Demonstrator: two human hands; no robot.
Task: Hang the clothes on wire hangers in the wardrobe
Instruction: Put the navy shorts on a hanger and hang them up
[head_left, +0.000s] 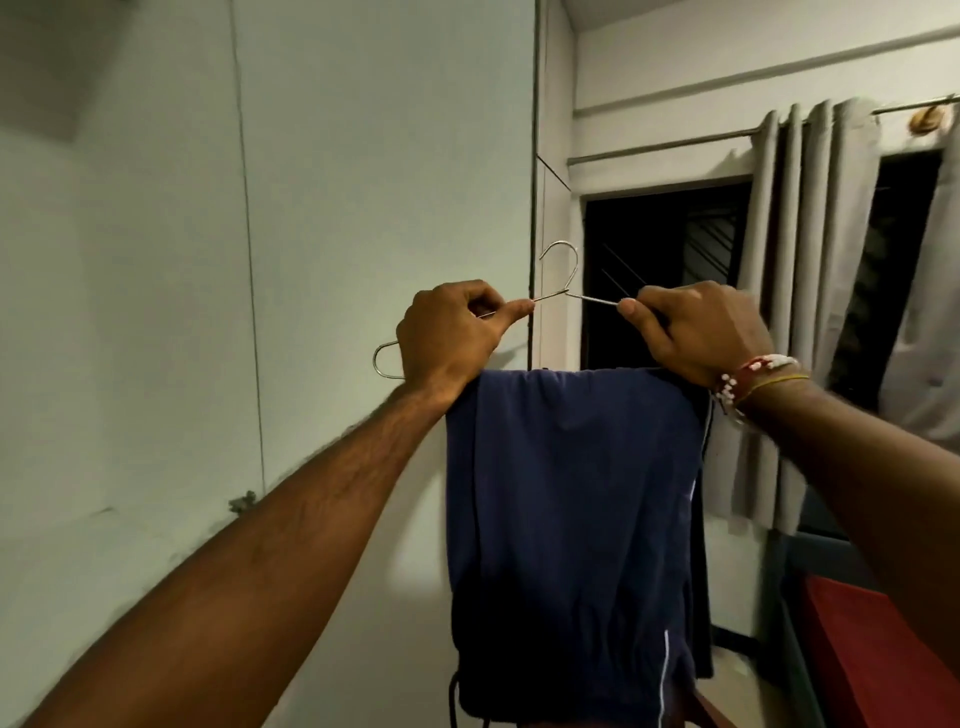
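Observation:
A silver wire hanger (560, 270) is held up in front of me with its hook pointing upward. Dark blue trousers (571, 493) with a thin white side stripe are folded over its bottom bar and hang straight down. My left hand (452, 338) grips the hanger's left sloping wire, thumb stretched along it, and the hanger's left loop sticks out beside the wrist. My right hand (701, 332) pinches the right sloping wire. The hanger's right end is hidden behind that hand.
A pale wardrobe door (363, 208) fills the left and centre, shut, with its edge just behind the hanger. To the right are a dark window (665, 260) and grey curtains (810, 291) on a rod. A red surface (883, 654) lies at the lower right.

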